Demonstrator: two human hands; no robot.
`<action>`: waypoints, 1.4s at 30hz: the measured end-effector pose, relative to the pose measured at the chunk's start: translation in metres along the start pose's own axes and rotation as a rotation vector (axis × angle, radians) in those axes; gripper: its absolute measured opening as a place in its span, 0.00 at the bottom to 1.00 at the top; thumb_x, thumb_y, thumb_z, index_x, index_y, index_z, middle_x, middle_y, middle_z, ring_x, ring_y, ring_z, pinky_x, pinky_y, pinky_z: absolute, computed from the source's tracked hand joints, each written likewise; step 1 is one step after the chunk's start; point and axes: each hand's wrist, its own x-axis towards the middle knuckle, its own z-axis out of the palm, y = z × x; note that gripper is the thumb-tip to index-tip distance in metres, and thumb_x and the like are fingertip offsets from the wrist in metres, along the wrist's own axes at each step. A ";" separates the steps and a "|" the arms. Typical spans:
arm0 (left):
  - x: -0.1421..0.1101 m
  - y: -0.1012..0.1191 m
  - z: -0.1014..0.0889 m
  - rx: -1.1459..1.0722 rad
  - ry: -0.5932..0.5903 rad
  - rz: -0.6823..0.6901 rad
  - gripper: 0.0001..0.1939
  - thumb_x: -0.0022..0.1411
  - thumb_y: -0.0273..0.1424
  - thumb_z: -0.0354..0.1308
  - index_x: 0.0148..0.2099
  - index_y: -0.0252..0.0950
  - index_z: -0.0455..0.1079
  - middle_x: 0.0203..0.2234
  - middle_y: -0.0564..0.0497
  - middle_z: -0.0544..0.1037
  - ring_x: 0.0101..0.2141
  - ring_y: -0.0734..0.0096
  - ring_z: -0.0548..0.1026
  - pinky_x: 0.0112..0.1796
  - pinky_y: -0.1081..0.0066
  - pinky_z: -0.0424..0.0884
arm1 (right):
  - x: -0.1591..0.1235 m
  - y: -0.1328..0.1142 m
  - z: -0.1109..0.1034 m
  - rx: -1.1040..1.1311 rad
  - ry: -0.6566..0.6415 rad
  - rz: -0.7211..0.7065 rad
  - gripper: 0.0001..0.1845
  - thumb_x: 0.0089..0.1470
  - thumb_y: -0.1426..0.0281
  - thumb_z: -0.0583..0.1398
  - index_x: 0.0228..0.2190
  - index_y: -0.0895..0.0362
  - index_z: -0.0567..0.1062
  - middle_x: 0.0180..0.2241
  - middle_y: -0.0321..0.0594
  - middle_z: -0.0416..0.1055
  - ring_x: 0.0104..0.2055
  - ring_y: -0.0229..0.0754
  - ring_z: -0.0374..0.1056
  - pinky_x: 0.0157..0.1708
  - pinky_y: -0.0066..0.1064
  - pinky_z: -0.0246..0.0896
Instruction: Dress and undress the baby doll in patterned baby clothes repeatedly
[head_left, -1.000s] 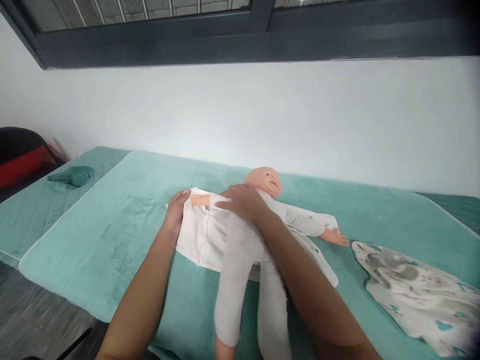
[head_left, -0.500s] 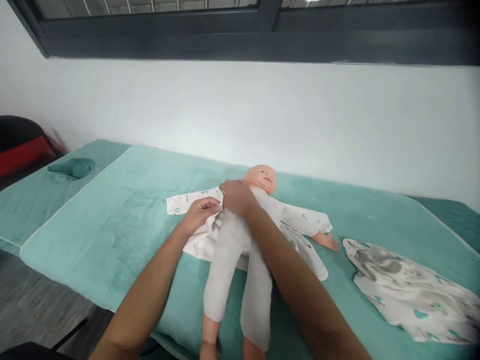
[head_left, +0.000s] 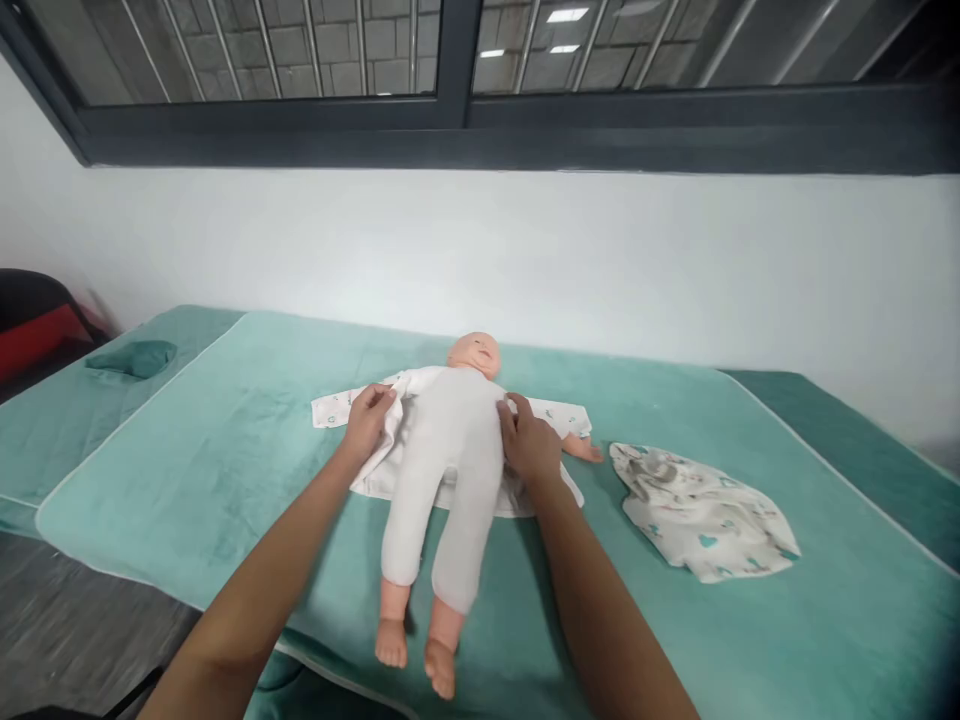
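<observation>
A baby doll (head_left: 459,425) is laid face-up on a teal mat (head_left: 217,450); the print-sleeved jacket (head_left: 379,480) is pinched by the left hand (head_left: 367,418), best eased gently; the right hand's (head_left: 532,440) grip cannot be told.

A bald baby doll (head_left: 459,425), dressed in white, is laid on its back on the green bed (head_left: 247,440), feet bare. Under it, a printed white shirt (head_left: 381,474) is spread open; one sleeve (head_left: 559,414) is filled by its arm.

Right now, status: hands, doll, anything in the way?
Left hand gripping open shirt; right hand close beside doll. Doll face up, shirt beneath. Printed cloth to the right, not in the way.
</observation>
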 end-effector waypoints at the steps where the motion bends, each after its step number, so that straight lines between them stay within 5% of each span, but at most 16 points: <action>1: 0.001 0.001 0.005 0.023 0.015 0.002 0.13 0.60 0.42 0.62 0.33 0.37 0.71 0.27 0.54 0.72 0.32 0.70 0.68 0.38 0.71 0.64 | 0.000 0.001 0.000 0.030 -0.004 -0.006 0.28 0.66 0.52 0.49 0.56 0.55 0.72 0.30 0.45 0.78 0.34 0.51 0.72 0.37 0.37 0.59; 9: 0.026 0.021 0.042 0.159 0.016 0.078 0.12 0.63 0.39 0.58 0.32 0.37 0.67 0.25 0.56 0.66 0.31 0.72 0.64 0.36 0.72 0.60 | 0.016 0.022 0.019 0.747 -0.222 -0.149 0.35 0.57 0.55 0.61 0.61 0.55 0.65 0.41 0.40 0.75 0.42 0.44 0.71 0.47 0.40 0.67; 18: 0.038 0.050 0.062 0.228 -0.092 0.132 0.12 0.63 0.39 0.58 0.31 0.38 0.67 0.25 0.55 0.66 0.30 0.71 0.64 0.34 0.71 0.59 | 0.019 0.023 0.026 0.781 -0.382 -0.300 0.35 0.58 0.58 0.60 0.64 0.52 0.62 0.47 0.41 0.71 0.52 0.44 0.69 0.60 0.44 0.61; 24: -0.001 0.093 0.064 0.323 -0.324 -0.043 0.13 0.56 0.40 0.65 0.26 0.36 0.74 0.22 0.52 0.73 0.23 0.71 0.66 0.26 0.71 0.60 | 0.013 0.016 0.024 0.689 -0.349 -0.210 0.33 0.58 0.59 0.58 0.62 0.54 0.64 0.46 0.43 0.72 0.51 0.44 0.70 0.59 0.44 0.61; 29: -0.047 0.118 0.058 0.316 -0.734 -0.265 0.16 0.61 0.44 0.61 0.34 0.37 0.80 0.19 0.50 0.74 0.18 0.70 0.69 0.24 0.69 0.61 | 0.009 0.013 0.027 0.672 -0.260 -0.172 0.28 0.57 0.63 0.55 0.58 0.56 0.68 0.45 0.44 0.76 0.46 0.44 0.73 0.54 0.44 0.65; 35: -0.065 0.078 0.052 0.465 -0.157 0.097 0.11 0.64 0.36 0.57 0.31 0.39 0.75 0.24 0.52 0.75 0.29 0.67 0.70 0.33 0.69 0.62 | 0.018 0.032 0.014 0.787 -0.008 0.049 0.19 0.48 0.66 0.52 0.41 0.57 0.74 0.37 0.42 0.78 0.35 0.44 0.74 0.45 0.42 0.69; 39: -0.074 0.061 0.056 0.545 -0.224 0.099 0.12 0.66 0.37 0.56 0.33 0.40 0.76 0.23 0.54 0.75 0.27 0.67 0.68 0.32 0.69 0.59 | 0.026 0.053 -0.001 0.623 0.299 0.208 0.21 0.46 0.67 0.53 0.43 0.57 0.74 0.46 0.49 0.75 0.50 0.51 0.70 0.54 0.47 0.64; 42: -0.072 0.063 0.071 0.573 -0.329 0.195 0.12 0.67 0.36 0.54 0.34 0.40 0.76 0.25 0.53 0.76 0.28 0.67 0.70 0.33 0.68 0.61 | 0.030 0.061 -0.001 0.601 0.318 0.294 0.22 0.47 0.67 0.54 0.45 0.57 0.73 0.51 0.51 0.72 0.56 0.53 0.67 0.57 0.48 0.61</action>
